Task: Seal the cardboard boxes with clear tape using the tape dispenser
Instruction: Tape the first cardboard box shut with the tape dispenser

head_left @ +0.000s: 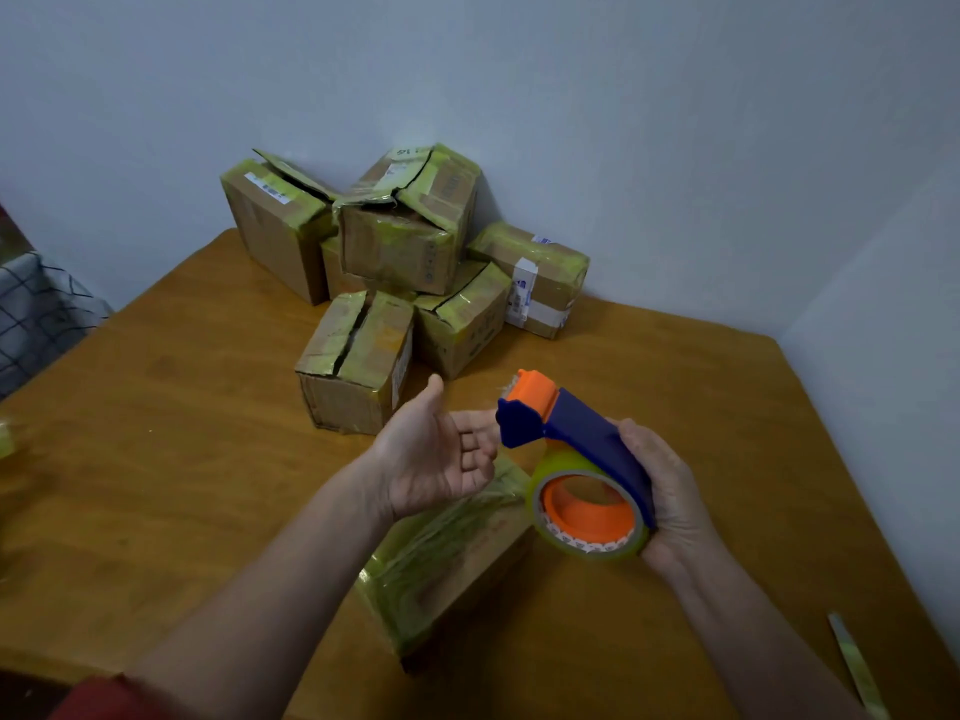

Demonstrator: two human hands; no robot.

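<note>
My right hand [670, 491] grips the blue and orange tape dispenser [576, 433] from its right side, with the clear tape roll [587, 511] hanging below the blue body. Palm up, my left hand [436, 454] hovers open just left of the dispenser's orange head, its fingertips close to the blue front end. Under both hands lies a cardboard box [452, 558] wrapped in yellowish tape on the wooden table [182, 459]. Another box [356, 361] with a split top stands a little farther back.
Several taped cardboard boxes [405, 236] are piled in the far corner against the grey wall. A checked cloth [36, 309] sits off the table's left edge. A strip of tape [857, 667] lies near the right front edge.
</note>
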